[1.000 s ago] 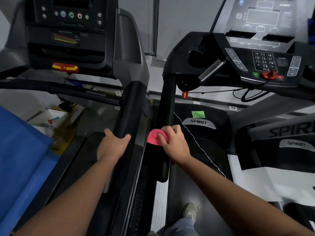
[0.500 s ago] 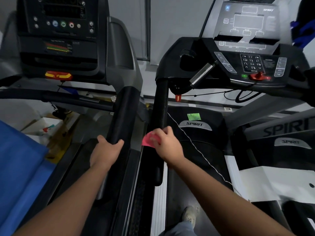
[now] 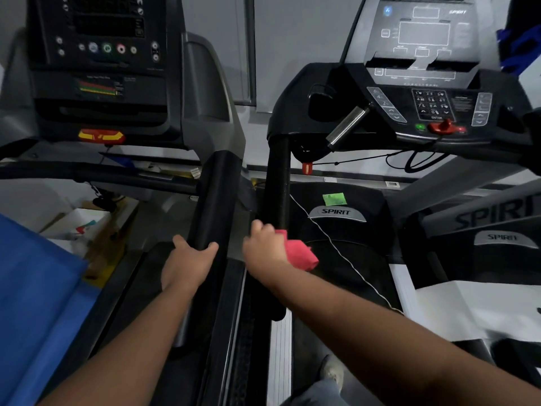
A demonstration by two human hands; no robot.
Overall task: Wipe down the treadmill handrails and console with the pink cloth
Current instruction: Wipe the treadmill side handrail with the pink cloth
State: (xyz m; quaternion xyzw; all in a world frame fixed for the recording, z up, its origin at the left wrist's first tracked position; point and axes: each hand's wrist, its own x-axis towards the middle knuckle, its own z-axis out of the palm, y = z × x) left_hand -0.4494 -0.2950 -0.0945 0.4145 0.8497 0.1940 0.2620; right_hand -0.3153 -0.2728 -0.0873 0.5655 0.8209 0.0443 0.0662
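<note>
The right hand (image 3: pixel 263 253) is clutching the pink cloth (image 3: pixel 300 254) against the handrail (image 3: pixel 278 186). The left hand (image 3: pixel 187 265) is gripping the neighbouring rail (image 3: pixel 213 200). A white cord (image 3: pixel 325 232) is trailing just beside the cloth.

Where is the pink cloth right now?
Head view, just right of centre: the pink cloth is bunched in the right hand at the right treadmill's black handrail, its loose end sticking out rightwards below the green sticker.

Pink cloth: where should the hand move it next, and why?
Probably slide the pink cloth up the black handrail toward the console: the right hand grips it low on that rail, and the upper stretch lies ahead.
</note>
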